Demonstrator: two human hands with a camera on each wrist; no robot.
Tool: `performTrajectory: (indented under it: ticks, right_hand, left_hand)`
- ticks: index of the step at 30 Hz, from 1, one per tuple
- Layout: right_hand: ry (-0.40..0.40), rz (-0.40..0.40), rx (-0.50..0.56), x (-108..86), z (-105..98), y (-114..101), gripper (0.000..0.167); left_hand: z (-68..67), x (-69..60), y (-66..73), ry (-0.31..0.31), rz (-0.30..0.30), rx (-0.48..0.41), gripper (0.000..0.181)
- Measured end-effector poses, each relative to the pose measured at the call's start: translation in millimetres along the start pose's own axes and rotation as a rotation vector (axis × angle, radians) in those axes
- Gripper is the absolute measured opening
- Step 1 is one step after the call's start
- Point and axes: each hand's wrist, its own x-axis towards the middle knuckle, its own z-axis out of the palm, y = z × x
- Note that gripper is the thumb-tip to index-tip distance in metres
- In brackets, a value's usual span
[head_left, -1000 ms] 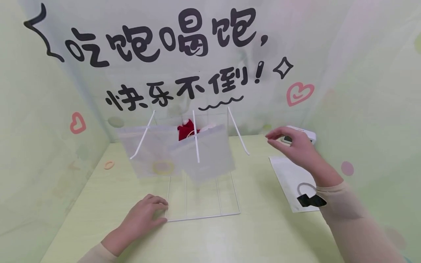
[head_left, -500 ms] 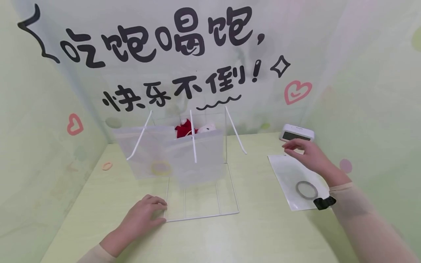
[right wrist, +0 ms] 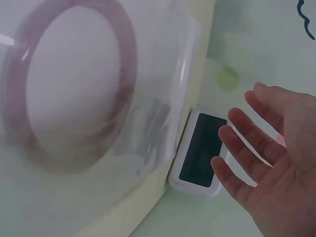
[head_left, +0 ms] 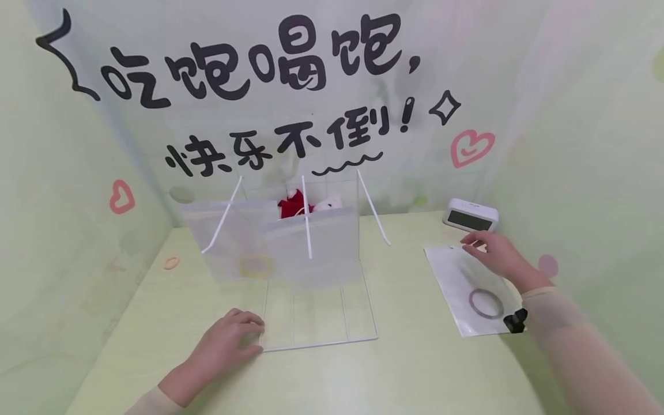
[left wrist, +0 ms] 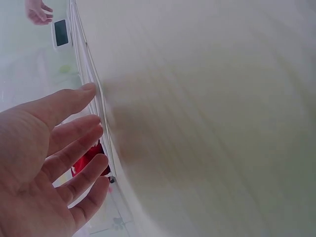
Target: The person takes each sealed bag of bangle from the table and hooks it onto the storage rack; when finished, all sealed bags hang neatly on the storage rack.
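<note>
Your left hand [head_left: 223,343] rests on the bench [head_left: 332,380] at the near left corner of the white wire rack [head_left: 320,345], its fingers loosely bent and a little apart, their tips touching the side wire of the base. The rest of the rack lies to the right of those fingers and beyond them, with prongs above that point toward you. Up and ahead of the same fingers, a pale bag [head_left: 244,236] hangs from the left prong with a yellow ring [head_left: 245,266] showing in it, and to its right a second bag [head_left: 332,248] hangs from the middle prong, partly overlapping it. Farther past your left fingers, behind the bags, sit a red toy [head_left: 290,204] and a white toy [head_left: 328,203]. A peach ring [head_left: 167,266] lies ahead of those fingers and to their left.

Your right hand [head_left: 493,252] is raised, fingers relaxed and parted, with a gap between thumb and fingertips. Below those fingers and nearer you lies a flat bag [head_left: 446,288]; a mauve ring [right wrist: 127,64] shows through its clear plastic. Just beyond your right fingers stands a white clock [head_left: 470,216].
</note>
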Motion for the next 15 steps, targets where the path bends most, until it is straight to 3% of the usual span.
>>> performTrajectory:
  ticks: [8,15]
  right_hand:
    - [-0.04,0.025,-0.009,6.4,11.7,23.0,0.032]
    - [-0.081,0.044,-0.042,6.2,13.6,37.1,0.031]
  left_hand:
    - [-4.4,-2.7,-0.7,0.014,-0.013,-0.001,0.032]
    - [-0.7,-1.8,-1.8,0.027,0.01,-0.023,0.031]
